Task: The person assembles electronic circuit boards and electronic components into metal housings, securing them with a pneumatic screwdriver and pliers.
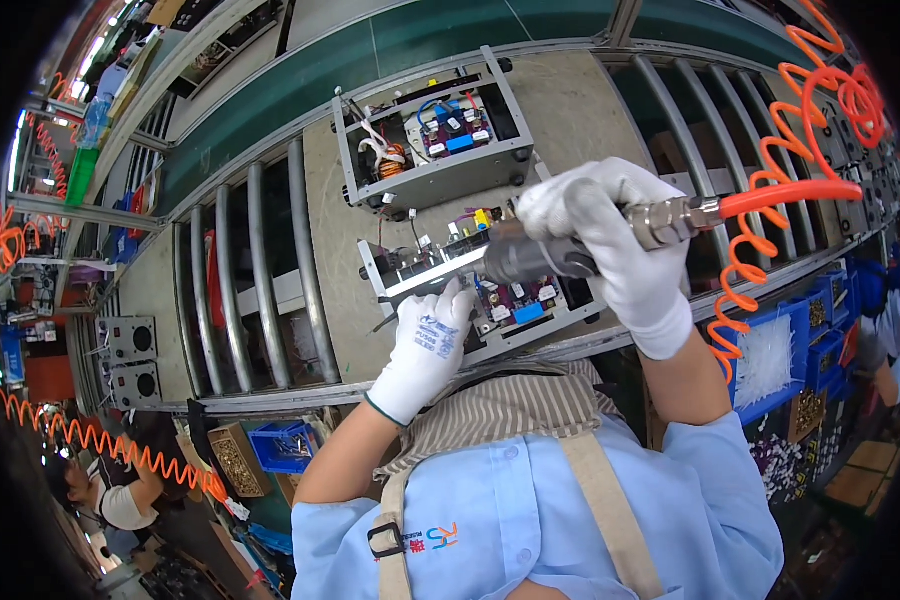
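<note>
My right hand (620, 235), in a white glove, is wrapped round a dark air screwdriver (525, 260) held lying over to the left. An orange air hose (790, 190) runs from its metal fitting. Below the tool stands an open metal chassis (510, 343) with circuit boards, a blue block and wires. My left hand (430, 335), also gloved, closes its fingers on a pale metal bar (435, 275) across this chassis. The tool's front end reaches the bar's right part; its tip is hard to make out. Behind stands a similar open chassis (450, 184) with a copper coil.
Steel rollers (262, 270) lie left of the work board (345, 300), and more rollers (675, 130) to the right. Coiled orange hoses (770, 130) hang at the right. Blue parts bins (770, 350) stand at lower right. Another person (120, 495) is at lower left.
</note>
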`<control>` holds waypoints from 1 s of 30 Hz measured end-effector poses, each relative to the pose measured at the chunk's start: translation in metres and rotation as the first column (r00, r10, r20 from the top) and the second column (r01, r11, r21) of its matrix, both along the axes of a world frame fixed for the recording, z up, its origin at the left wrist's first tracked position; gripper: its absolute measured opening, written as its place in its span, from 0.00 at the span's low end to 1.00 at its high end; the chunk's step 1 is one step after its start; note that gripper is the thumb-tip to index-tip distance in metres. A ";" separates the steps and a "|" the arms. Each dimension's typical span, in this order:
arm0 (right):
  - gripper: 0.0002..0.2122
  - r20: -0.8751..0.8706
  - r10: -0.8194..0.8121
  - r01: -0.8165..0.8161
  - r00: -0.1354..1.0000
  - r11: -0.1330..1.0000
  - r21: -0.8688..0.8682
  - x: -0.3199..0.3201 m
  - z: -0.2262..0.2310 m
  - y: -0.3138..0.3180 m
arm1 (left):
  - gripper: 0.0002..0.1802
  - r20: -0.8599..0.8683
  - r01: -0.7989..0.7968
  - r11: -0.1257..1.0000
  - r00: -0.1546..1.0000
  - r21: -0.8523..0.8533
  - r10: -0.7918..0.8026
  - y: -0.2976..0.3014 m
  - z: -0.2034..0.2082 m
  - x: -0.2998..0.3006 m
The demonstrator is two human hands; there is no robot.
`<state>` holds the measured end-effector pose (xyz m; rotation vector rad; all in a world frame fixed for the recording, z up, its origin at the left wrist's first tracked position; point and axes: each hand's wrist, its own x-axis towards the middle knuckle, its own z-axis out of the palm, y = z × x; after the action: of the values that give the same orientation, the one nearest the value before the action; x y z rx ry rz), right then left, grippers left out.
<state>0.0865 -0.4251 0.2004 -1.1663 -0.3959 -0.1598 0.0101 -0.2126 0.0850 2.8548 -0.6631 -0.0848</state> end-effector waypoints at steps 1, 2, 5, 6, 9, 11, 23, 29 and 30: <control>0.09 0.002 0.003 -0.003 1.000 1.000 0.002 -0.001 -0.001 -0.003 | 0.22 0.026 -0.018 1.000 1.000 -0.006 0.018 -0.003 0.002 0.003; 0.09 0.028 0.012 -0.011 1.000 0.999 -0.049 -0.003 -0.002 -0.006 | 0.22 0.028 -0.021 1.000 0.999 -0.004 0.021 -0.004 0.007 0.005; 0.08 -0.042 0.074 -0.078 0.996 0.993 -0.093 -0.013 0.004 -0.018 | 0.13 -0.108 -0.246 0.899 0.969 -0.361 0.222 0.001 0.015 0.009; 0.08 -0.085 0.104 -0.105 0.991 0.994 -0.010 -0.015 0.006 -0.019 | 0.16 -0.170 -0.313 0.835 0.950 -0.452 0.263 0.010 0.009 0.010; 0.07 0.052 -0.041 0.051 0.998 0.974 -0.220 -0.021 0.014 -0.045 | 0.22 -0.414 -0.569 0.441 0.817 -0.694 0.401 0.021 0.024 0.015; 0.06 -0.032 -0.073 0.060 0.997 0.947 -0.316 -0.032 0.036 -0.061 | 0.20 -0.372 -0.572 0.465 0.809 -0.676 0.454 0.030 0.024 0.027; 0.04 0.018 -0.142 0.106 0.990 0.637 -0.764 -0.063 -0.068 -0.090 | 0.19 -0.646 -0.366 0.842 0.763 -0.397 0.027 0.006 0.057 0.024; 0.35 -0.561 0.488 -0.628 0.669 0.775 -0.074 -0.068 -0.077 -0.138 | 0.23 -0.652 -0.630 0.426 0.750 -0.649 0.115 0.034 0.017 0.009; 0.35 -0.541 0.536 -0.528 0.648 0.828 0.189 -0.072 -0.095 -0.145 | 0.22 -0.612 -0.598 0.467 0.778 -0.652 0.142 0.030 0.019 0.011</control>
<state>0.0141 -0.5700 0.1057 -0.9760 -0.1784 0.7095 0.0209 -0.1825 0.1042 1.8321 0.1065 -0.3087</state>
